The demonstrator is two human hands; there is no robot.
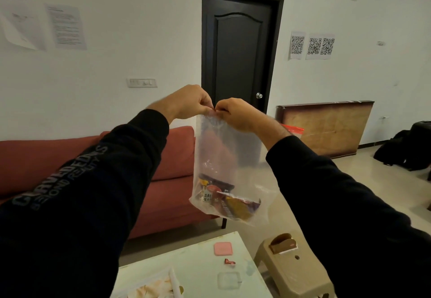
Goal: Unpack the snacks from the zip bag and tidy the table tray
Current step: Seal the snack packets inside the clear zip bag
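A clear zip bag (224, 153) hangs in the air at chest height in front of me. My left hand (189, 103) and my right hand (240, 115) both pinch its top edge, fingertips close together. Snack packets (228, 198) in dark, red and yellow wrappers lie bunched at the bag's bottom. The bag's red zip strip (293, 129) shows past my right wrist. Below, a white table (200, 267) carries a tray (151, 283) at the lower edge, partly cut off by the frame.
A pink square item (223, 248), a small red wrapper scrap (229, 262) and a clear square lid (229, 280) lie on the table. A beige plastic stool (293, 272) with a brown holder (283, 245) stands to the right. A red sofa (172, 171) is behind.
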